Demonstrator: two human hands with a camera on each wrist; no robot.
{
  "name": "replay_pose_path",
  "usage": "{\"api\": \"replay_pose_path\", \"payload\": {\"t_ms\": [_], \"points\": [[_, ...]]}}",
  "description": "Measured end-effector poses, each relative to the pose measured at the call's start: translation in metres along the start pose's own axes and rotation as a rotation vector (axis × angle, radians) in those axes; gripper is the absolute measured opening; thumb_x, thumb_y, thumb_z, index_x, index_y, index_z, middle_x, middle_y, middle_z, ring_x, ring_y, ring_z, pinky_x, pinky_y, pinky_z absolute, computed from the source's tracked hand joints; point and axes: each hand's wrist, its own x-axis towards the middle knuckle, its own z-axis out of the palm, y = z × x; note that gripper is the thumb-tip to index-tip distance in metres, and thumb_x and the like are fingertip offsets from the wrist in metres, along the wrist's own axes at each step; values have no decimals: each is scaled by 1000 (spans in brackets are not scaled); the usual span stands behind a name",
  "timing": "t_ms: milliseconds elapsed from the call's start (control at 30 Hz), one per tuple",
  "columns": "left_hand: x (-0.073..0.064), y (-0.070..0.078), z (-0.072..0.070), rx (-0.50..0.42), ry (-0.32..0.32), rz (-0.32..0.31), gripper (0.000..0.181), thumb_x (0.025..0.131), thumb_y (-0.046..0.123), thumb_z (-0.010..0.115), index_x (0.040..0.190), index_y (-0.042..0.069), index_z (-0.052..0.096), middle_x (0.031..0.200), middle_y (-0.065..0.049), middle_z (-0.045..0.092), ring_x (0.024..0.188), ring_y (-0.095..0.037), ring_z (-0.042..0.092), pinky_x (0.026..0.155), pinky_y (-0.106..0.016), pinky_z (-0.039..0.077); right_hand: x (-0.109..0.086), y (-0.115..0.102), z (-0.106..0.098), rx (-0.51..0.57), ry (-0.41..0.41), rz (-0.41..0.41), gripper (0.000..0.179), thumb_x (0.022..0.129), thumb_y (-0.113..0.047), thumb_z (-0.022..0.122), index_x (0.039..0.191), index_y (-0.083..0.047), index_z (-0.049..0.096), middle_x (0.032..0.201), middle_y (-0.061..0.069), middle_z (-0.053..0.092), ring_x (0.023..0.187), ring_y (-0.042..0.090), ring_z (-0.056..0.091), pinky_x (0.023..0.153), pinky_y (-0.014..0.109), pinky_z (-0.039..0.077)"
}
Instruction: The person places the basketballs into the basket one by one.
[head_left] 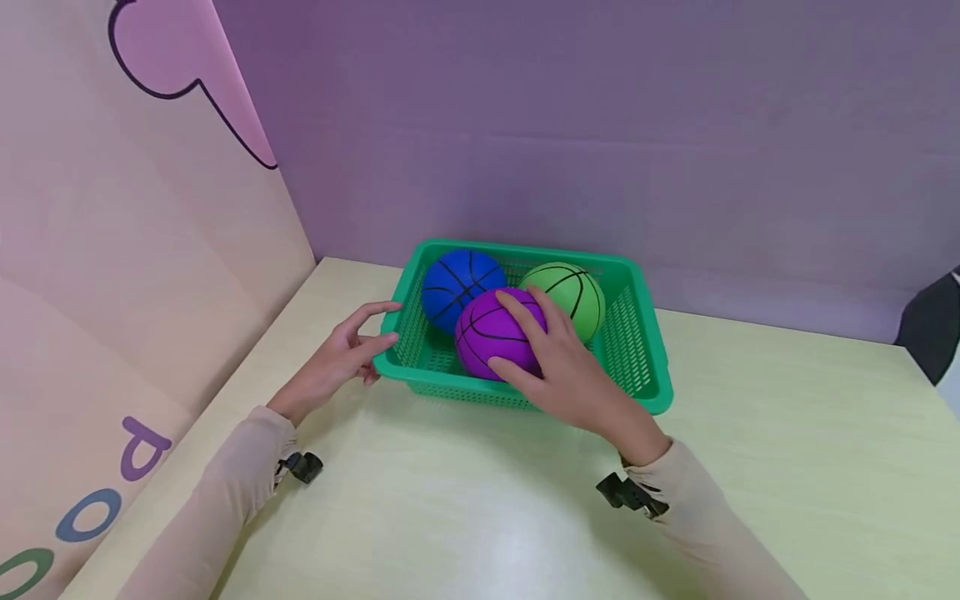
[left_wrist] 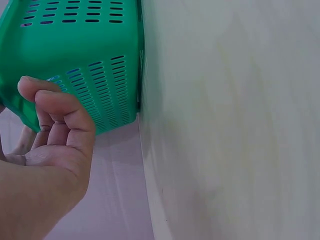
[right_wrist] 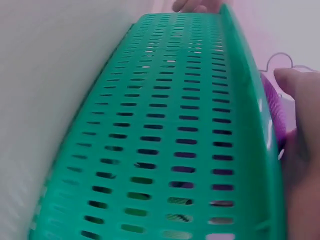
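A green perforated plastic basket (head_left: 525, 252) holds a blue basketball (head_left: 450, 287), a light green basketball (head_left: 588, 300) and a purple basketball (head_left: 480, 333). My right hand (head_left: 570, 371) grips the purple ball from above and the right, thumb on its near side and fingers over the top. At the basket's left rim, my left hand (head_left: 337, 362) holds on with thumb and index finger over the edge. In the left wrist view, the other fingers of that hand (left_wrist: 60, 132) curl outside the basket wall (left_wrist: 70, 55). The right wrist view shows a sliver of purple ball (right_wrist: 272, 107) above the rim.
The basket stands on a pale wooden table (head_left: 450, 500), close to a purple backdrop (head_left: 562, 125). A light panel (head_left: 112, 292) with printed letters rises along the left edge. Something dark (head_left: 930, 325) shows at the far right.
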Motion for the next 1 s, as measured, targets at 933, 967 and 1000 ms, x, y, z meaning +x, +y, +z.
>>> {"api": "replay_pose_path", "payload": {"t_ms": [933,967,1000], "points": [[-4,3,-4,14,21,-12,53,99,35,63,148,31,42,62,-3,45,54,-23,50,59,-32,48,11,-12,17,-59,131,-43,43,99,-45,59,136,-22,54,144,18,37,134,40,33,98,58,44],[-4,2,-5,16,19,-16,54,100,35,62,149,30,41,62,-3,45,54,-23,50,59,-32,48,12,-12,19,-67,136,-46,43,99,-45,59,135,-22,54,144,18,37,133,41,34,97,58,45],[-5,2,-6,18,17,-19,54,100,35,62,149,30,41,62,-3,45,55,-23,50,59,-32,48,12,-11,21,-72,139,-44,44,98,-45,60,135,-22,55,144,18,38,132,41,35,96,57,45]]}}
